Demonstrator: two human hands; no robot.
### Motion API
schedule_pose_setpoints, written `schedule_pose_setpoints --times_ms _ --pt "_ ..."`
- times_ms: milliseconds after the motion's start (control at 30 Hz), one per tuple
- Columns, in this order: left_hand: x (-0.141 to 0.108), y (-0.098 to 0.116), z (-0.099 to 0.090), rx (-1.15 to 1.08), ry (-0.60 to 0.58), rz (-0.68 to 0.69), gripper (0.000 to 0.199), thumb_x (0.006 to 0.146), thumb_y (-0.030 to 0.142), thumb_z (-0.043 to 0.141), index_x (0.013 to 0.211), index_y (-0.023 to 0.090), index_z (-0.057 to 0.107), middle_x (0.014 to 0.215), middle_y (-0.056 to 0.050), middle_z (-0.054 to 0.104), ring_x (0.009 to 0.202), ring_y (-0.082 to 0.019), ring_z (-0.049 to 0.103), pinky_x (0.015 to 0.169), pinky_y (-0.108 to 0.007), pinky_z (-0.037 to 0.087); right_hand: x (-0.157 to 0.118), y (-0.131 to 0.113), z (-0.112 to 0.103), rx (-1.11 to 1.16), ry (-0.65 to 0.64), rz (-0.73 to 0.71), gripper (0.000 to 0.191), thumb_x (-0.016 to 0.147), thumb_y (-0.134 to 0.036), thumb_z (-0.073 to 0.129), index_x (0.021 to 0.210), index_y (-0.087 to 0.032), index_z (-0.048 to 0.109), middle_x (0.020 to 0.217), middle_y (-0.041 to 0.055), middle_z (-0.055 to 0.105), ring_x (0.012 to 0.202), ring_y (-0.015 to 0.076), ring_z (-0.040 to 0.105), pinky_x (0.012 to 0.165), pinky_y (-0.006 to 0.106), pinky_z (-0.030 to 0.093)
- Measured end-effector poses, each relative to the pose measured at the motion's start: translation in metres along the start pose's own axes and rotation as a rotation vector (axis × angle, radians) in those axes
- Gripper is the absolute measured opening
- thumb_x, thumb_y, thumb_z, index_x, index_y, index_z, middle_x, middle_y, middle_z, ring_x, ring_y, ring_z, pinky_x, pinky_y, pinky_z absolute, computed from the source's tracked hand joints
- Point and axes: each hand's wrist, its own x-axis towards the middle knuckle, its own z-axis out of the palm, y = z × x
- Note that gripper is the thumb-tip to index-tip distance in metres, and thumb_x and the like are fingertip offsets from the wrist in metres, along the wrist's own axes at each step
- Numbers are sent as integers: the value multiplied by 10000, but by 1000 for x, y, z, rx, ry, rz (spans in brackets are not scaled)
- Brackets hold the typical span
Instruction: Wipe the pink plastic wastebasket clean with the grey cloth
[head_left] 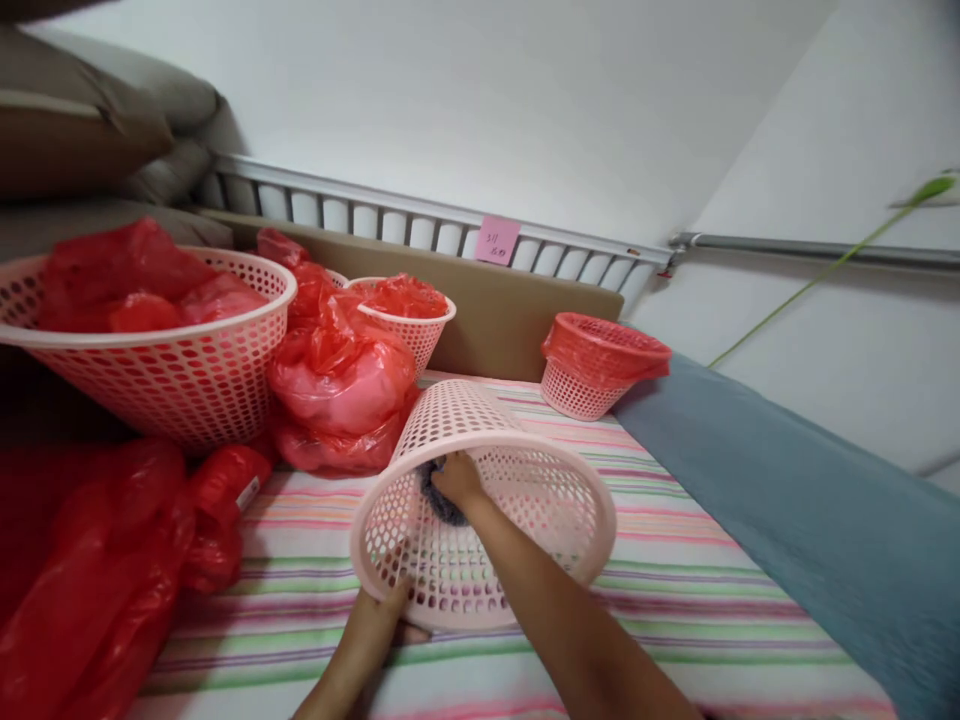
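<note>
A pale pink perforated basket lies tipped on its side on the striped sheet, its wide mouth facing me. My left hand grips the lower left of its rim, thumb over the edge and the other fingers partly hidden beneath. Reaching through the mouth, my right hand is closed on a dark grey cloth, which it presses against the basket's inner left wall.
A large basket holding red plastic stands at the left, with red bags beside it. Behind are a smaller basket, a red-lined basket and a radiator with a pink note.
</note>
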Motion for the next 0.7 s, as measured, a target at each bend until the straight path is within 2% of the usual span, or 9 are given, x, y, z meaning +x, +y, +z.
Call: schedule_pose_setpoints --times_ms 67,167,267,300,333,433,533,600,700 --pt "1 -3 0 4 46 24 673 721 295 710 1324 164 441 991 -108 688 657 -222 713 437 -281 582 -36 -1 -14 30 35 -26 581 694 -159 574 1272 -169 511 1345 125 489 1223 251 450 1022 360 327" --pt "3 -3 0 10 109 52 556 720 235 712 1231 150 510 901 -78 696 623 -207 700 420 -271 571 -117 10 -24 172 71 -194 424 770 -169 486 1182 -205 585 1283 95 534 1227 219 442 1039 331 310" --pt "-1 0 4 2 162 57 460 720 200 711 1144 130 547 829 -65 698 586 -207 694 422 -283 569 -196 41 -18 347 -151 -300 283 757 -179 478 948 -252 673 994 36 660 958 184 594 868 281 427" --pt "-4 2 6 0 174 56 418 729 196 704 1111 119 555 802 -68 699 572 -210 694 432 -294 573 -214 55 -15 405 -240 -257 251 723 -173 489 862 -246 685 867 21 671 817 171 619 771 264 453" --pt "-7 4 8 -8 187 53 373 737 190 697 1075 110 561 777 -70 699 559 -210 693 441 -300 575 -227 69 -13 472 -274 -190 222 712 -188 495 817 -240 684 789 14 668 769 172 621 730 263 457" --pt "-17 8 15 -49 212 57 246 761 171 674 972 98 571 718 -74 697 552 -202 694 459 -284 575 -235 105 -13 688 -351 44 156 699 -276 516 743 -215 653 674 10 646 629 174 616 573 258 446" --pt "-29 5 24 -113 219 48 182 778 157 655 925 98 564 688 -65 690 534 -179 685 459 -256 567 -216 122 -27 880 -351 306 249 668 -390 566 828 -206 618 703 22 652 566 186 618 443 245 403" --pt "-36 -2 34 -160 206 30 173 788 159 643 928 99 561 704 -63 691 535 -164 677 474 -251 570 -200 123 -38 987 -294 408 363 624 -427 629 907 -202 593 785 45 677 641 212 650 452 252 433" --pt "-47 -13 54 -216 167 -12 193 811 194 617 969 101 557 831 -92 711 650 -161 697 541 -235 575 -182 116 -46 1227 -271 384 481 595 -442 695 984 -184 582 938 88 700 820 249 673 599 307 519"
